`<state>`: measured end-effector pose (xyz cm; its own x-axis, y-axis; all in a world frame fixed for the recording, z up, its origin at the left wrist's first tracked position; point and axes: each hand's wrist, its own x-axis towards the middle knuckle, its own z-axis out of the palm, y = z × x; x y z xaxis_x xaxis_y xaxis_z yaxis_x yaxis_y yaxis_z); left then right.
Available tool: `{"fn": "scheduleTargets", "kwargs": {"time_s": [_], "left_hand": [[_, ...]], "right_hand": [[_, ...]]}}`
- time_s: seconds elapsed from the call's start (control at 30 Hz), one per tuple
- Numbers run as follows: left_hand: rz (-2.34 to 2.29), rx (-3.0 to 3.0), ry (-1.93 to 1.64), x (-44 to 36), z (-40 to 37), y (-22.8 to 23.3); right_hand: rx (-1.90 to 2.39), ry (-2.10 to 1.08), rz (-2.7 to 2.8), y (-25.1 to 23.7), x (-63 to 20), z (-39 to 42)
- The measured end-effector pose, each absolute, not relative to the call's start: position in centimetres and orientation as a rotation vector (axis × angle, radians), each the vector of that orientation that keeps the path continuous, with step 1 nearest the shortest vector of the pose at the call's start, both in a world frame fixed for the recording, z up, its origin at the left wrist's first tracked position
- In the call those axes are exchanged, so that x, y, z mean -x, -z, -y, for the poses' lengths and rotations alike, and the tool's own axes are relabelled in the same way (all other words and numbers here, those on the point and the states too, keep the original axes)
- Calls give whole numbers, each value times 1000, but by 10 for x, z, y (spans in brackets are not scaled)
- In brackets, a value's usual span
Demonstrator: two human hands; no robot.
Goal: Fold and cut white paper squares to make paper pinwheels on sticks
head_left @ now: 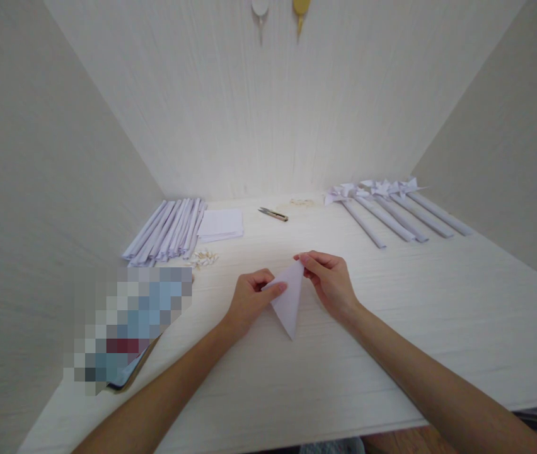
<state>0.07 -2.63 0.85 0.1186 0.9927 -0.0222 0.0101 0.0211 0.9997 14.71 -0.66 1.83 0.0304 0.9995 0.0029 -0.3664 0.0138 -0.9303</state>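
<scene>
Pale wood-grain desk (438, 315), bare walls, both hands (292, 290) pinching folded paper triangle (290, 302)

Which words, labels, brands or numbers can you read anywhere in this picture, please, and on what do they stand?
None can be read: the folded white paper in the left hand and right hand is blank.
The pixelated patch hides whatever it covers.
The paper rolls and snips show no print.
</scene>
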Motion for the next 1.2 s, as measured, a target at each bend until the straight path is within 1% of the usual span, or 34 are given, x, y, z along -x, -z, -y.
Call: {"fn": "scheduleTargets", "kwargs": {"time_s": [0.5, 0.73, 0.9, 1.2], "left_hand": [[-1153, -1276, -1062, -2, 27, -10], [-1146, -1025, -1169, -1, 26, -11], [-1264, -842, -1245, 5, 21, -13], [-1217, -882, -1204, 7, 19, -12]], "right_hand": [[868, -1355, 820, -16, -147, 5], [933, -1371, 882, -17, -148, 3], [991, -1485, 1014, -14, -151, 0], [947, -1629, 1043, -8, -152, -4]]}}
